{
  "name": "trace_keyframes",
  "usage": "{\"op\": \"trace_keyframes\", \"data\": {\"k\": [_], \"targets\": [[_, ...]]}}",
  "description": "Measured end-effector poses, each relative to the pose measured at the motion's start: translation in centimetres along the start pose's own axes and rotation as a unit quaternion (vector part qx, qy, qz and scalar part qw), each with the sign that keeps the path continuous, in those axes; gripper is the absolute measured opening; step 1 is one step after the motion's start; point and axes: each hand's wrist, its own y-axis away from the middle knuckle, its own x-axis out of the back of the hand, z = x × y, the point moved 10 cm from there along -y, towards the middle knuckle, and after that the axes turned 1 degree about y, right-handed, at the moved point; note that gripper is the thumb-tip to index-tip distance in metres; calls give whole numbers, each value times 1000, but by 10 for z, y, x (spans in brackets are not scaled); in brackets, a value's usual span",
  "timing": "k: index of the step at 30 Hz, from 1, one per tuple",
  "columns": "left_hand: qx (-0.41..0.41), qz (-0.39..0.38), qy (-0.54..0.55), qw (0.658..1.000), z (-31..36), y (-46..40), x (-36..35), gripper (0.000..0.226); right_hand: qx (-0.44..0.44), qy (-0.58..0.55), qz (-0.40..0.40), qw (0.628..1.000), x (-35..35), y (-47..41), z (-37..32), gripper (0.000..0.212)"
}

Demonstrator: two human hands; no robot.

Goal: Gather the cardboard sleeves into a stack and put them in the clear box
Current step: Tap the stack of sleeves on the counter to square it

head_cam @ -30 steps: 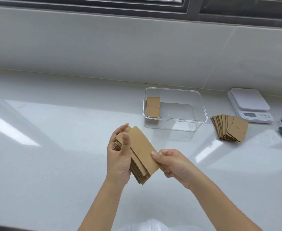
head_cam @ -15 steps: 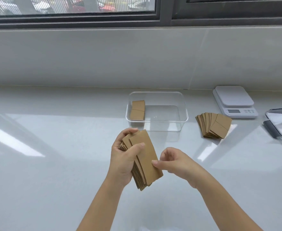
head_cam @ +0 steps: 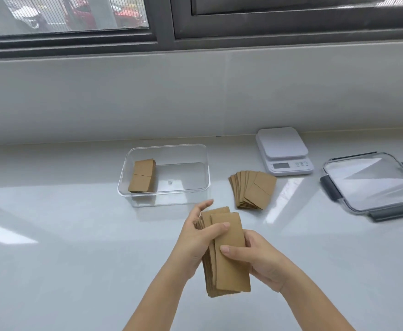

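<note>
A loose stack of flat brown cardboard sleeves [head_cam: 229, 256] is gripped between both hands above the glossy white countertop [head_cam: 52, 235]. The left hand [head_cam: 196, 244] is closed on the stack's left edge, its thumb laid across the face of the top sleeve and its fingers wrapped behind, with the forefinger raised clear of the cardboard. The right hand [head_cam: 257, 256] is closed on the right edge, its thumb pressed on the front of the top sleeve and its fingers curled behind. The sleeves in the stack are not squared; the top one is offset to the right and lower than those beneath it.

Beyond the hands, a clear rectangular plastic box [head_cam: 205, 168] is seen standing open on the countertop, with a small pile of brown sleeves [head_cam: 142, 176] lying at its left end. Just to the right of the box, a fanned pile of brown cardboard sleeves [head_cam: 253, 188] rests on the countertop. Behind that pile, a white digital kitchen scale [head_cam: 282, 150] is placed near the wall. Further right, a clear lid with grey clips [head_cam: 372, 185] is laid flat.
</note>
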Motion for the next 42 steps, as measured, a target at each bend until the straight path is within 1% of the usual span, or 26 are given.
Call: {"op": "trace_keyframes", "data": {"k": [3, 5, 7, 8, 11, 12, 14, 17, 20, 21, 23, 24, 25, 29, 31, 33, 35, 37, 39, 42], "targets": [[55, 26, -129, 990, -21, -22, -7, 62, -19, 28, 61, 998, 33, 1, 9, 37], [67, 10, -189, 980, -25, -41, -17, 57, -23, 47, 106, 993, 60, -2, 8, 37], [63, -13, -191, 980, -20, -65, -33, 56, -9, 41, 152, 988, 92, -9, -6, 38], [60, -12, -186, 981, -16, -79, -39, 53, 2, 33, 184, 982, 111, -13, -14, 37], [68, 16, -193, 979, -9, -112, -46, 45, 18, 62, 315, 947, 170, -21, -32, 37], [75, 28, -203, 976, -12, -124, -45, 44, 16, 66, 343, 937, 187, -26, -33, 39], [91, 51, -219, 970, -15, -148, -45, 43, 12, 49, 366, 929, 210, -41, -32, 38], [129, 64, -225, 964, -20, -174, -48, 47, 1, 36, 379, 925, 227, -63, -33, 32], [177, 68, -221, 957, -31, -184, -49, 37, -13, 33, 380, 924, 228, -78, -25, 27], [189, 69, -217, 955, -36, -186, -48, 41, -18, 50, 390, 919, 227, -80, -23, 27], [211, 71, -199, 954, -45, -193, -47, 55, -34, 128, 420, 898, 231, -81, -24, 34], [214, 74, -186, 956, -47, -196, -47, 55, -37, 158, 427, 889, 231, -81, -26, 40], [217, 80, -172, 958, -48, -198, -46, 53, -39, 161, 428, 889, 233, -83, -25, 45], [218, 86, -138, 962, -51, -198, -46, 45, -37, 96, 391, 915, 225, -90, -21, 65], [227, 71, -115, 965, -53, -196, -51, 44, -24, 85, 374, 923, 220, -94, -22, 65], [239, 54, -87, 966, -56, -193, -60, 48, -25, 102, 357, 928, 214, -99, -23, 60], [239, 50, -95, 965, -58, -190, -63, 56, -29, 123, 334, 934, 207, -105, -20, 57], [239, 50, -115, 963, -59, -186, -65, 63, -47, 146, 312, 937, 200, -108, -16, 60], [245, 41, -123, 961, -60, -180, -66, 64, -68, 145, 306, 939, 195, -106, -12, 66], [257, -3, -134, 957, -64, -169, -69, 61, -90, 98, 312, 941, 195, -99, 2, 81]]}}
